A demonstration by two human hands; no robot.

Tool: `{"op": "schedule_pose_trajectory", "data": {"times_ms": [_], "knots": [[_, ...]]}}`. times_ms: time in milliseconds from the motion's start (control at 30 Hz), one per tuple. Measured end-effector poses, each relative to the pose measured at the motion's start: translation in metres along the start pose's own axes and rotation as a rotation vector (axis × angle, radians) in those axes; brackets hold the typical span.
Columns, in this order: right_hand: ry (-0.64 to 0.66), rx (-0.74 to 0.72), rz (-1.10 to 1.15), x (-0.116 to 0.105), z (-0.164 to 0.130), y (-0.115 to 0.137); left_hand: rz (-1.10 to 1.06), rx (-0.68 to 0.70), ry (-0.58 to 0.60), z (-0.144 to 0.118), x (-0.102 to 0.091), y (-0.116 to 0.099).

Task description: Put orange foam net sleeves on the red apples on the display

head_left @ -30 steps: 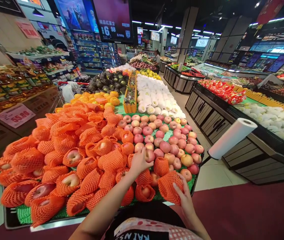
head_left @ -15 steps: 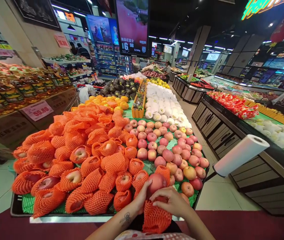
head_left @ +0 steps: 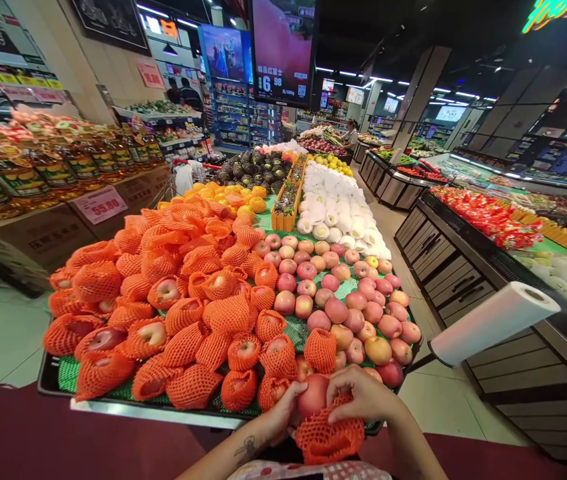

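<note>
A red apple (head_left: 313, 395) sits between both my hands at the near edge of the fruit display. My left hand (head_left: 279, 417) cups its left side. My right hand (head_left: 363, 397) curls over its right side and grips the orange foam net (head_left: 329, 437), which is bunched low around the apple's underside. Just beyond lie bare apples (head_left: 336, 293) on green matting and rows of net-wrapped apples (head_left: 183, 300) to the left.
The display table's metal front edge (head_left: 153, 413) runs below the netted fruit. A plastic bag roll (head_left: 493, 323) juts out at the right. Oil bottles (head_left: 38, 170) line a left shelf. An aisle and dark counters (head_left: 458, 280) lie right. A person (head_left: 350, 133) stands far back.
My left hand took an apple from the pile and brought it to the net held in my right hand. Both hands now hold apple and net together, closer to me.
</note>
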State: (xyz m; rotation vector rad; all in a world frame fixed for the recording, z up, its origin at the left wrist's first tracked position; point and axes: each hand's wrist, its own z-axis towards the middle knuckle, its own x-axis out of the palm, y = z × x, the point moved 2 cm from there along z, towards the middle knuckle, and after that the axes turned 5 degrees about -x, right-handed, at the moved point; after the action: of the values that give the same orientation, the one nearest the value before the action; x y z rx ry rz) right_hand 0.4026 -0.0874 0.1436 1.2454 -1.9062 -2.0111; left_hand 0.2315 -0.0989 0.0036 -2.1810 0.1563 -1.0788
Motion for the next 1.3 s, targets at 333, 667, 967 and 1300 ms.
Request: {"op": "schedule_pose_trajectory", "data": {"times_ms": [333, 667, 967, 1300], "knots": [[-0.211, -0.089, 0.074, 0.009, -0.014, -0.015, 0.205, 0.156, 0.154, -0.011, 0.034, -0.011], [-0.226, 0.084, 0.547, -0.003, -0.051, -0.065, 0.208, 0.030, 0.148, 0.014, 0.061, 0.018], [-0.509, 0.153, 0.906, 0.011, -0.099, -0.075, -0.075, 0.160, 0.193, 0.041, 0.065, 0.029], [-0.651, 0.163, 0.754, 0.022, -0.083, -0.086, 0.094, 0.064, 0.084, 0.044, 0.057, 0.034]]}}
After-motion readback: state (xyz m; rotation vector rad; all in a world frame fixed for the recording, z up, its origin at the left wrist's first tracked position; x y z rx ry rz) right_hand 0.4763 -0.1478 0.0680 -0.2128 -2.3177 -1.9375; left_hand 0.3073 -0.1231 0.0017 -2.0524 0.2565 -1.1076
